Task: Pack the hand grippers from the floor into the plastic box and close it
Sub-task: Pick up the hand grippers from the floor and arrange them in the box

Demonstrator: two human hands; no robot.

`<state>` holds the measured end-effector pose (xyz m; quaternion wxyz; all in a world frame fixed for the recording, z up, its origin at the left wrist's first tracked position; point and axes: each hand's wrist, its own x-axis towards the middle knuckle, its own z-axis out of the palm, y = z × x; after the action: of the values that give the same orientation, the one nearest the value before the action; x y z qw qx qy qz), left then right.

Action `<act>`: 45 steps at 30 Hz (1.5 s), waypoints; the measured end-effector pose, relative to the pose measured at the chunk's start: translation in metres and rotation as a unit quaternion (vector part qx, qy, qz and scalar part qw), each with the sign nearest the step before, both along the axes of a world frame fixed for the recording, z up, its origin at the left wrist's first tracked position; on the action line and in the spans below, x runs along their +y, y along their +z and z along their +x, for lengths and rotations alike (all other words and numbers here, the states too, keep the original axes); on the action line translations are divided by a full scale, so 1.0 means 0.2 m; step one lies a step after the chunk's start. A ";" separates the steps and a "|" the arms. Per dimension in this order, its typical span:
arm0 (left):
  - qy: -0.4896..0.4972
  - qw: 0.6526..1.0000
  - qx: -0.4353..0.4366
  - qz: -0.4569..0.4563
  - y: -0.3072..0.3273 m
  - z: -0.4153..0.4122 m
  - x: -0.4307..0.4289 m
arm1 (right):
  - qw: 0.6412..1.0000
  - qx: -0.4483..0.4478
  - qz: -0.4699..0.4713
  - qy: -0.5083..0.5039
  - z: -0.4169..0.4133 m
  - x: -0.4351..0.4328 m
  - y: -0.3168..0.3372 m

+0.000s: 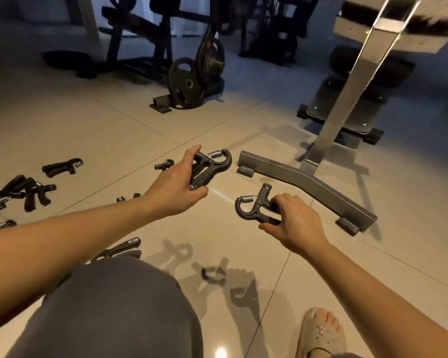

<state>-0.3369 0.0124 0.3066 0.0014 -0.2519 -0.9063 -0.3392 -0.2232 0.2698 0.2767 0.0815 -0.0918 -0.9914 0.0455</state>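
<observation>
At the far left edge, a heap of floor grippers (34,195) lies on the glossy beige tiles (88,130): black padded handles with glints of steel spring. Just above it a lone gripper (62,166) lies flat. Lower down, a knee gripper (122,250) sits partly hidden behind a grey-clad knee (119,306). Near mid-frame a small gripper (164,164) rests on the tiles, just left of the left hand (176,187).

That hand grasps an upper gripper (210,166) by its black handles, fingers and thumb wrapped round them, with the hooked plastic frame and coiled steel spring pointing right. There are marks by the spring, too small to read. Above, in the upper middle of the frame, black round plates (192,81) lean on a dark rack.

Low in the middle a small black ring-like piece (213,274) lies among hand shadows; I cannot tell what it is.

Right of centre the right hand (292,220) grasps a lower gripper (256,205) by the handles, with spring and hook pointing left and the adjuster knob up. Both held grippers are off the floor and well apart.

Behind it a grey square-tube bench foot (308,182) with rubber end caps runs diagonally. At the lower right is a pale perforated sandal (321,332); its emblem is unreadable.
</observation>
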 end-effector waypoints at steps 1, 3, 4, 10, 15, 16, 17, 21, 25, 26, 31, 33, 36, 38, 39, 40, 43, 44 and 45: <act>-0.005 1.000 0.007 0.006 0.06 0.07 0.00 | 1.000 0.009 0.004 -0.001 0.07 -0.01 0.06; -0.012 1.000 0.016 0.023 0.17 0.22 0.00 | 1.000 0.023 0.008 -0.003 0.23 -0.04 0.17; -0.015 0.999 0.018 0.030 0.22 0.29 0.00 | 1.000 0.027 0.008 -0.007 0.31 -0.05 0.22; -0.036 0.998 0.043 0.027 0.46 0.78 0.01 | 0.998 0.058 0.003 -0.029 0.84 -0.10 0.48; -0.044 0.994 0.102 -0.012 0.61 1.20 -0.01 | 0.996 0.080 -0.019 -0.043 1.25 -0.15 0.65; -0.047 0.993 0.106 -0.016 0.64 1.27 -0.02 | 0.995 0.081 -0.023 -0.048 1.33 -0.16 0.68; -0.050 0.994 0.101 -0.015 0.66 1.33 -0.04 | 0.995 0.083 -0.026 -0.053 1.40 -0.18 0.71; -0.068 0.993 0.092 0.006 0.70 1.59 -0.08 | 0.994 0.085 -0.035 -0.063 1.66 -0.24 0.78; -0.075 0.992 0.094 0.043 0.65 1.80 -0.08 | 0.995 0.072 -0.032 -0.062 1.89 -0.28 0.81; -0.076 0.992 0.085 0.052 0.64 1.83 -0.07 | 0.996 0.066 -0.024 -0.062 1.94 -0.28 0.82; -0.102 0.991 0.033 0.077 0.60 1.97 0.01 | 0.996 0.020 -0.002 -0.082 2.19 -0.23 0.85; -0.119 0.990 0.015 0.076 0.60 2.00 0.06 | 0.996 0.004 0.007 -0.093 2.28 -0.21 0.85; -0.149 0.987 -0.003 0.064 0.60 2.06 0.14 | 0.993 -0.019 0.011 -0.117 2.40 -0.15 0.85; -0.166 0.984 -0.012 0.057 0.58 2.11 0.21 | 0.990 -0.036 0.009 -0.137 2.48 -0.11 0.83; -0.175 0.983 -0.018 0.054 0.57 2.13 0.24 | 0.988 -0.044 0.008 -0.146 2.51 -0.09 0.82; -0.185 0.981 -0.024 0.050 0.56 2.16 0.28 | 0.987 -0.051 0.007 -0.154 2.54 -0.07 0.81; -0.218 0.975 -0.031 0.024 0.53 2.22 0.39 | 0.983 -0.067 0.007 -0.173 2.63 -0.01 0.76; -0.228 0.973 -0.028 0.012 0.52 2.23 0.43 | 0.981 -0.071 0.005 -0.181 2.66 0.02 0.74; -0.238 0.971 -0.026 0.001 0.52 2.25 0.47 | 0.979 -0.076 0.002 -0.188 2.69 0.05 0.72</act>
<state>0.1127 0.1066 0.4097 -0.1028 -0.4515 -0.8198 -0.3370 0.3140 0.2804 0.4198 0.0128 -0.2797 -0.9598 0.0205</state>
